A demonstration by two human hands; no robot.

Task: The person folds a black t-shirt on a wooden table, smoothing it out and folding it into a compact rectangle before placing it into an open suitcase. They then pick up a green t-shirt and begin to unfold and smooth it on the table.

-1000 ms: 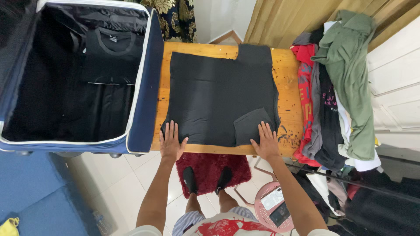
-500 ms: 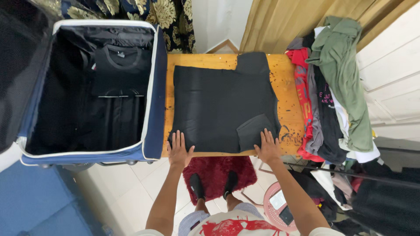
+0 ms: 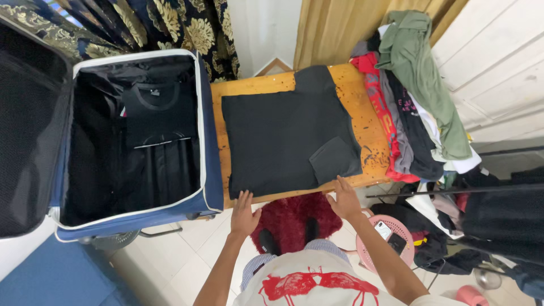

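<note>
A black shirt [image 3: 283,136] lies flat and partly folded on a small wooden table [image 3: 368,130], one sleeve turned over its near right corner. My left hand [image 3: 243,214] hovers just off the table's near edge, fingers spread, holding nothing. My right hand [image 3: 343,199] is at the near edge below the folded sleeve, fingers apart, fingertips close to the shirt's hem. Left of the table an open dark blue suitcase [image 3: 204,141] holds a folded black shirt [image 3: 158,113].
A pile of clothes [image 3: 416,96], red, grey, black and green, hangs over the table's right end. A dark red rug [image 3: 294,218] lies under my feet. A pink stool [image 3: 391,238] with two phones stands at the right. Curtains and white panelled doors are behind.
Both hands have drawn back from the shirt's near edge toward my body. The view has tilted and shifted, showing more of the suitcase lid at the left.
</note>
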